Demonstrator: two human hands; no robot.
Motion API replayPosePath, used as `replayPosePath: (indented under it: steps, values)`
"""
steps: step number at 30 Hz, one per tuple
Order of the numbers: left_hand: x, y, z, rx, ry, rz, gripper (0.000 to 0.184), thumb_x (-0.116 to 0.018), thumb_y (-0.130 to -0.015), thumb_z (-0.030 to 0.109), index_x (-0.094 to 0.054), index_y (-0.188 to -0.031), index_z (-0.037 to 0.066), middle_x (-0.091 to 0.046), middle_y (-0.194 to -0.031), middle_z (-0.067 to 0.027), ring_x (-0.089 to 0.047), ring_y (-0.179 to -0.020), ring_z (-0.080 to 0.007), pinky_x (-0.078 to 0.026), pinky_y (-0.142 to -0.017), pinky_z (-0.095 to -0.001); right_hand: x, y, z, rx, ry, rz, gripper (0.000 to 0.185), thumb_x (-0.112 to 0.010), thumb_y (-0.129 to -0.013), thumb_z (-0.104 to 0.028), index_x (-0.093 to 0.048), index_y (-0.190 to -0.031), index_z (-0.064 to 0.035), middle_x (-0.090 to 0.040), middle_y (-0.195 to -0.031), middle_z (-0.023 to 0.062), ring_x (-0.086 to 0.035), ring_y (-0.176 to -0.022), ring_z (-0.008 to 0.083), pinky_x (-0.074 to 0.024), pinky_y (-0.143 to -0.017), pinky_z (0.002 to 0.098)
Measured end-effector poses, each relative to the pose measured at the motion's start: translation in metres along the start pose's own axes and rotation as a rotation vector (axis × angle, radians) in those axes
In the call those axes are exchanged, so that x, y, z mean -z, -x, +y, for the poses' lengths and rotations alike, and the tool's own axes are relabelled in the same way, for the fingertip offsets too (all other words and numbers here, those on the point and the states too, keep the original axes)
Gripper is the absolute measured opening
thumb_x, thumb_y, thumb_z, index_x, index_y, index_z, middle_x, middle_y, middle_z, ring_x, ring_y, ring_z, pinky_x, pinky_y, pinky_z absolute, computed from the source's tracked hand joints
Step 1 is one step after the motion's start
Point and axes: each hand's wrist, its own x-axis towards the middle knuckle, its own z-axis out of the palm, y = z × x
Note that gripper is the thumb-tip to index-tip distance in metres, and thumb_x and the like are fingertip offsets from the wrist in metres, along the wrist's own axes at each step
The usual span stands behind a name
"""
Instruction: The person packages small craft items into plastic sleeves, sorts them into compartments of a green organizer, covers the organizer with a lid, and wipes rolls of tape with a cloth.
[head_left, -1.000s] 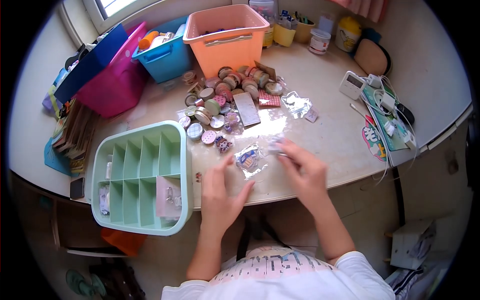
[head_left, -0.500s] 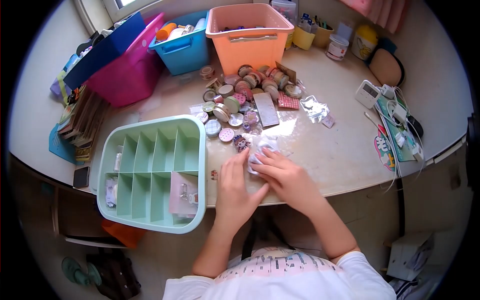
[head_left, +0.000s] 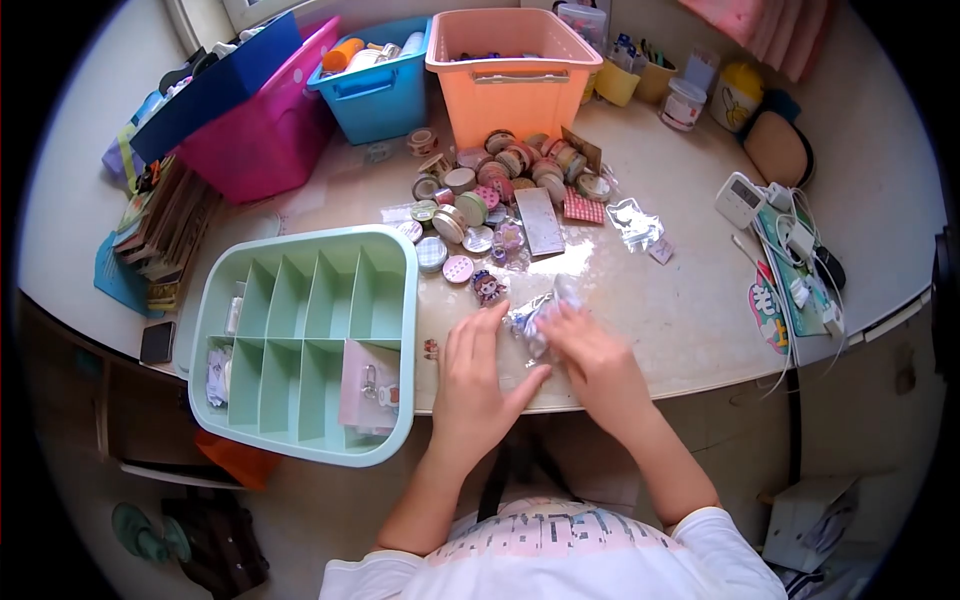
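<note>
My right hand (head_left: 590, 362) is closed on a small pale packet (head_left: 566, 292), blurred by motion, above a clear plastic bag (head_left: 530, 318) with a blue and white piece in it. Beside the bag's left edge, my left hand (head_left: 483, 382) rests on the table with thumb and fingers apart, holding nothing. A small figure sticker (head_left: 488, 287) lies just beyond its fingertips. To the left is a green divided box (head_left: 408, 340), with a pink card packet (head_left: 368, 385) in its lower right compartment and small packets at its left end.
Tape rolls (head_left: 470, 208) are heaped behind my hands, near a white card (head_left: 540, 222). Pink (head_left: 250, 140), blue (head_left: 385, 100) and orange (head_left: 515, 100) bins line the back. Cables and a white device (head_left: 740, 200) lie at right.
My right hand moved left to the bag with the pale packet, covered it, then drew slightly right, uncovering part of the bag. My left hand stays open beside it. The view has shifted.
</note>
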Motion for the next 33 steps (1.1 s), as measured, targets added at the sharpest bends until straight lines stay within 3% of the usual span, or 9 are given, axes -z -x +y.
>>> replayPosePath:
  steps: [4, 7, 9, 14, 17, 20, 21, 28, 33]
  values:
    - [0.002, -0.001, -0.001, -0.005, -0.026, -0.055, 0.082, -0.091, -0.079, 0.028, -0.053, -0.145, -0.002, -0.058, -0.141, -0.0215, -0.054, -0.132, -0.0393, -0.042, -0.115, -0.0475, 0.021, 0.019, 0.011, 0.044, -0.084, -0.138, 0.044, -0.063, -0.09, 0.009, -0.072, -0.129, -0.0087, -0.072, -0.13, 0.0193, -0.064, -0.131, 0.0357, -0.0537, -0.111, 0.046]
    - [0.001, -0.006, 0.006, 0.005, -0.083, -0.094, 0.079, -0.089, -0.083, 0.033, -0.054, -0.143, -0.004, -0.055, -0.141, -0.0229, -0.05, -0.132, -0.0405, -0.041, -0.114, -0.0478, 0.029, 0.019, 0.035, -0.219, -0.019, -0.04, 0.039, -0.065, -0.094, 0.003, -0.072, -0.13, -0.0098, -0.071, -0.133, 0.0181, -0.061, -0.135, 0.0388, -0.0505, -0.113, 0.0484]
    - [-0.005, -0.01, 0.01, 0.02, -0.122, -0.098, 0.076, -0.087, -0.085, 0.034, -0.055, -0.141, -0.006, -0.054, -0.139, -0.0235, -0.048, -0.131, -0.0409, -0.041, -0.113, -0.048, 0.03, 0.007, 0.044, -0.112, 0.234, 0.126, 0.037, -0.068, -0.098, -0.008, -0.071, -0.134, -0.0124, -0.068, -0.14, 0.0168, -0.052, -0.143, 0.0432, -0.0416, -0.119, 0.0523]
    - [-0.021, -0.023, 0.013, 0.079, -0.132, -0.059, 0.045, -0.081, -0.089, 0.024, -0.061, -0.121, -0.002, -0.055, -0.122, -0.0215, -0.052, -0.118, -0.0398, -0.044, -0.104, -0.0481, 0.024, -0.015, 0.012, 0.09, 0.263, -0.03, 0.046, -0.072, -0.098, -0.022, -0.066, -0.144, -0.0164, -0.064, -0.147, 0.0132, -0.046, -0.147, 0.0439, -0.0288, -0.124, 0.0524]
    - [-0.014, -0.024, 0.018, 0.066, -0.024, -0.045, 0.034, -0.078, -0.09, 0.016, -0.06, -0.116, 0.002, -0.061, -0.11, -0.0167, -0.06, -0.107, -0.0373, -0.047, -0.096, -0.0483, 0.024, -0.029, 0.011, -0.13, -0.164, -0.141, 0.046, -0.077, -0.093, -0.012, -0.068, -0.138, -0.0115, -0.074, -0.127, 0.0127, -0.067, -0.121, 0.0328, -0.0461, -0.11, 0.0453]
    - [0.01, -0.011, 0.028, 0.067, 0.083, -0.033, 0.031, -0.073, -0.094, 0.009, -0.06, -0.122, 0.003, -0.068, -0.099, -0.0136, -0.068, -0.092, -0.0353, -0.051, -0.088, -0.0467, 0.028, -0.033, 0.002, -0.237, -0.412, -0.133, 0.037, -0.077, -0.09, -0.002, -0.073, -0.127, -0.0045, -0.077, -0.113, 0.0116, -0.072, -0.105, 0.0224, -0.0538, -0.095, 0.037]
    - [0.025, -0.004, 0.036, 0.08, 0.157, -0.003, 0.033, -0.072, -0.095, 0.009, -0.061, -0.126, 0.004, -0.069, -0.099, -0.0136, -0.069, -0.091, -0.0342, -0.053, -0.084, -0.0448, 0.022, -0.036, 0.003, -0.083, -0.575, -0.084, 0.029, -0.077, -0.086, 0.009, -0.076, -0.115, 0.0006, -0.077, -0.108, 0.0104, -0.071, -0.099, 0.0179, -0.0548, -0.088, 0.0326]
    - [0.118, 0.016, 0.051, 0.097, -0.276, 0.509, 0.027, -0.081, -0.087, -0.001, -0.077, -0.112, 0.008, -0.075, -0.097, -0.0108, -0.074, -0.085, -0.027, -0.058, -0.075, -0.0364, -0.021, -0.088, -0.094, 0.174, -0.851, -0.121, 0.025, -0.075, -0.089, 0.007, -0.076, -0.112, -0.0021, -0.077, -0.107, 0.0086, -0.069, -0.103, 0.0184, -0.0531, -0.094, 0.0328]
    - [0.136, 0.027, 0.019, 0.367, -0.061, 0.312, 0.031, -0.08, -0.085, -0.002, -0.075, -0.115, 0.003, -0.074, -0.096, -0.0134, -0.074, -0.081, -0.0218, -0.058, -0.073, -0.0325, -0.054, -0.1, -0.101, 0.267, -0.529, -0.098, 0.026, -0.078, -0.089, -0.003, -0.077, -0.115, -0.0062, -0.078, -0.109, 0.0085, -0.07, -0.106, 0.0279, -0.0533, -0.097, 0.0381]
